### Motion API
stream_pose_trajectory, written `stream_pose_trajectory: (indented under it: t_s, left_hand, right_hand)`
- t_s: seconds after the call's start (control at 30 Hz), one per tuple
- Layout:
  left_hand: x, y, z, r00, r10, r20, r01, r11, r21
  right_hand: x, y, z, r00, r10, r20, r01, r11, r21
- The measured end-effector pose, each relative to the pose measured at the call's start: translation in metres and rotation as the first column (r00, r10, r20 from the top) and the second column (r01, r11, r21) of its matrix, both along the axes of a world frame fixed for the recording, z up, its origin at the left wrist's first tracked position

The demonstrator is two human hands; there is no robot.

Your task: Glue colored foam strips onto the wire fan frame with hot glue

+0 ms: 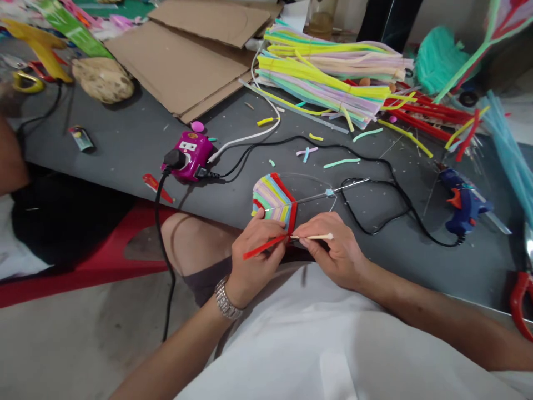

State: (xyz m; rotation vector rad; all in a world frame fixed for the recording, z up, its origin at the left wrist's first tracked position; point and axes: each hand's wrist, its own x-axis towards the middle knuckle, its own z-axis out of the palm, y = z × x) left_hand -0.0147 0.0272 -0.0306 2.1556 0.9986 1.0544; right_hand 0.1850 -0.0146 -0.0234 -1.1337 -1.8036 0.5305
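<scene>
My left hand (259,244) is closed on a fan-shaped piece of striped pipe cleaners (277,203), with rows of yellow, pink, green and blue and a red edge. The loose end of a red pipe cleaner (264,247) lies across its fingers. A thin wire frame (310,197) extends right from the striped piece and carries a small light-blue knot (330,192). My right hand (331,244) pinches a slim cream stick (314,237) with a rounded end. The stick's left end meets the red edge between both hands; the exact contact is hidden by fingers.
A blue glue gun (464,200) lies on the right, its black cord looping towards a magenta power socket (191,155). Behind are pipe-cleaner bundles (320,83) and cardboard (179,61). Red-handled scissors (520,305) sit at the right edge. Another person's arm (12,155) shows at left.
</scene>
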Motion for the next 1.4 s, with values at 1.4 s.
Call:
stream_pose_trajectory:
  t_s: [1.4]
  left_hand:
    - [-0.009, 0.019, -0.006, 0.975, -0.145, -0.167, 0.194, 0.921, 0.337]
  right_hand:
    - [0.064, -0.018, 0.018, 0.826, -0.338, 0.451, 0.289, 0.941, 0.176]
